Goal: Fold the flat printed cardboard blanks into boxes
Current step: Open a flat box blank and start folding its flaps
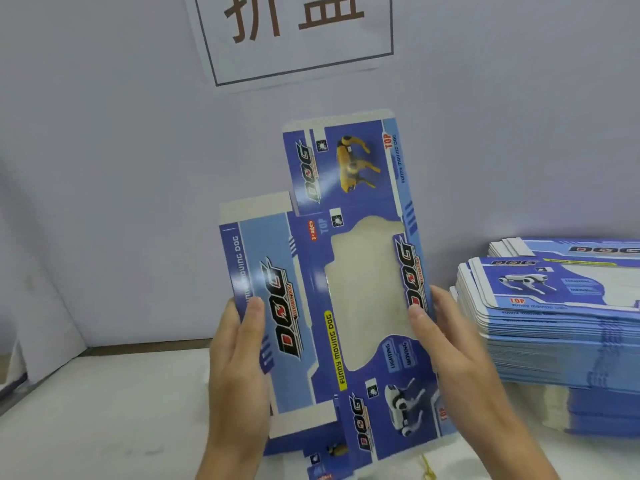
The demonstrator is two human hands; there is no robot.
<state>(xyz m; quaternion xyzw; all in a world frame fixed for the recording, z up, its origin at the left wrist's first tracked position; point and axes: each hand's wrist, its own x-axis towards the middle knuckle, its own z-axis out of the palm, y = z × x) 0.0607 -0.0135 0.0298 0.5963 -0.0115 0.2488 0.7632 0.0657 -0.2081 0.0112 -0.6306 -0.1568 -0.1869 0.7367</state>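
Flat blue printed cardboard blank upright, left edge pinched by left hand, right edge by right hand, thumbs in front.

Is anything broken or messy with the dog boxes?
Nothing looks broken. The blank is flat and whole between the left hand and right hand. The stack is just fanned unevenly at its edges.

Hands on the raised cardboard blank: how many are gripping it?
2. The left hand holds the blank at its left edge; the right hand holds its right edge beside the window cut-out.
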